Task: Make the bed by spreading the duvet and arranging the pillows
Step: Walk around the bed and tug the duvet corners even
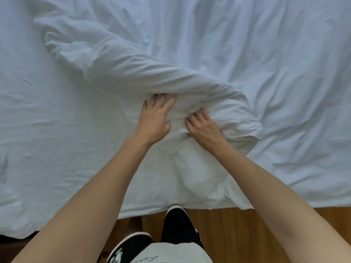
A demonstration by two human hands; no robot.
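Note:
A white duvet (117,65) lies twisted in a thick diagonal roll from the upper left toward the middle of the bed, its end bunched near the front edge. My left hand (155,118) rests flat on the bunched cloth with fingers straight and spread. Just to its right, my right hand (203,128) grips a fold of the same duvet, fingers curled into the fabric. No pillow is in view.
A creased pale sheet (38,120) covers the bed on both sides of the roll. The bed's front edge (284,203) runs across the lower frame, with wooden floor (228,234) below it. My black shoes (176,224) stand close against the bed.

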